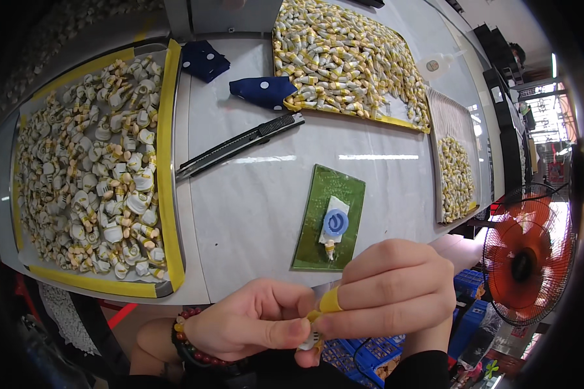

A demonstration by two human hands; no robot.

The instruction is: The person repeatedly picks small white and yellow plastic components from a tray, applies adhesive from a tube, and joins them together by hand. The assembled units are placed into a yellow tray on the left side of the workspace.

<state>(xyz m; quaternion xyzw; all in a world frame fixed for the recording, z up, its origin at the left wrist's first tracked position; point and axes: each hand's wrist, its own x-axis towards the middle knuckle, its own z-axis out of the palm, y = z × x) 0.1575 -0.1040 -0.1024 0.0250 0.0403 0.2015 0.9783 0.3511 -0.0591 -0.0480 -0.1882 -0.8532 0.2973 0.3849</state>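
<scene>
White laminate tabletop [259, 214] is stretching across the view, bearing everything. At the person's left, a big tray [167, 162] edged in yellow tape is holding a heap of small white and yellow tubes with flared caps [97, 168]. At the far side, a second yellow-edged tray [396, 120] is brimming with similar small tubes [344, 58], and a third, narrower tray [449, 117] at the right is carrying a smaller pile.

An orange fan [525, 262] is standing beyond the tabletop's right edge. A black utility knife [240, 144] is lying slantwise between the trays, near two navy polka-dot cloths [263, 91].

A green cutting mat [318, 240] is lying near the front edge, with one white tube with a blue round cap [334, 223] resting on it.

Below the front edge, the left hand [246, 324], wearing a beaded bracelet [185, 340], is closing its grip on a small white tube [310, 338], pinching it between thumb and fingers. The right hand [396, 292] is curling shut just beside it, touching the same tube, with a yellow rubber cot [331, 300] on one fingertip. The tube is mostly hidden between the two hands.
</scene>
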